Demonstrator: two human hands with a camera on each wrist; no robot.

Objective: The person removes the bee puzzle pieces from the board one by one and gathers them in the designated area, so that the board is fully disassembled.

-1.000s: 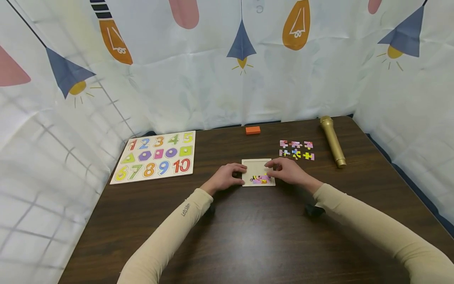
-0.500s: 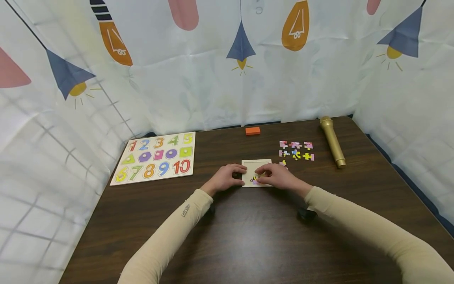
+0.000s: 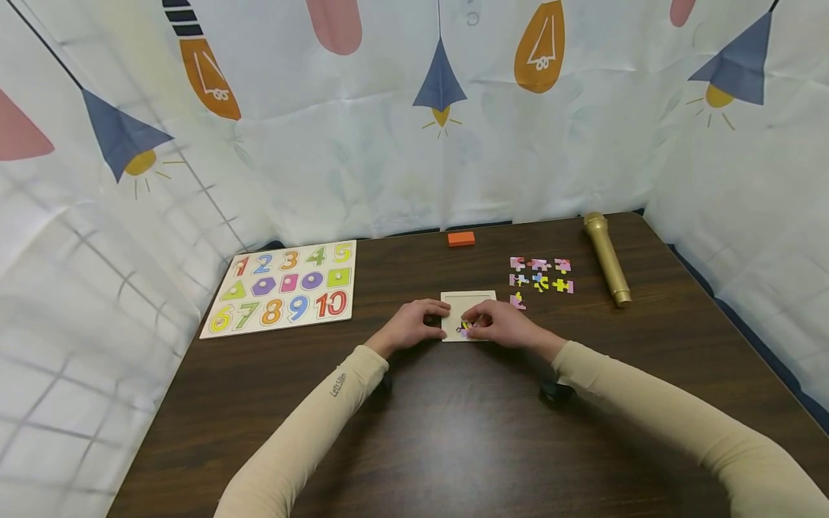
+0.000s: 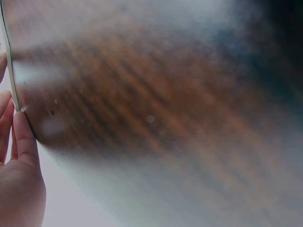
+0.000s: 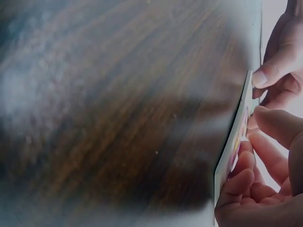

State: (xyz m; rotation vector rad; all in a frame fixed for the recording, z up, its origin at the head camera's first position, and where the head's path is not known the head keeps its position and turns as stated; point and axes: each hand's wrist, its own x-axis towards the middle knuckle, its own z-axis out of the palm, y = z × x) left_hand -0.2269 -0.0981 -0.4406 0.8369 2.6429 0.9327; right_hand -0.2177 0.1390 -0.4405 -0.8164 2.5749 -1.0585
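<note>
A small square wooden puzzle tray (image 3: 476, 296) lies on the table before me, with pink and yellow puzzle pieces (image 3: 464, 328) along its near side. My left hand (image 3: 409, 325) holds the tray's left edge, thumb near the front corner and fingers farther back. Over the tray, my right hand (image 3: 510, 325) has its thumb and forefinger bent around a yellow-and-pink piece, and it covers the tray's lower right part. In the right wrist view, the right thumb (image 5: 272, 122) and curled fingers are close over the tray's surface.
Several loose puzzle pieces (image 3: 540, 265) lie in rows right of the tray. A gold microphone (image 3: 607, 259) is at the far right, an orange block (image 3: 461, 239) at the back edge. A number board (image 3: 280, 288) lies at the left. Printed curtains (image 3: 388, 158) surround the table.
My right hand has moved left from the tray's right edge to over the pieces in it, uncovering a loose piece on the table. The left hand has stayed at the tray's left edge.
</note>
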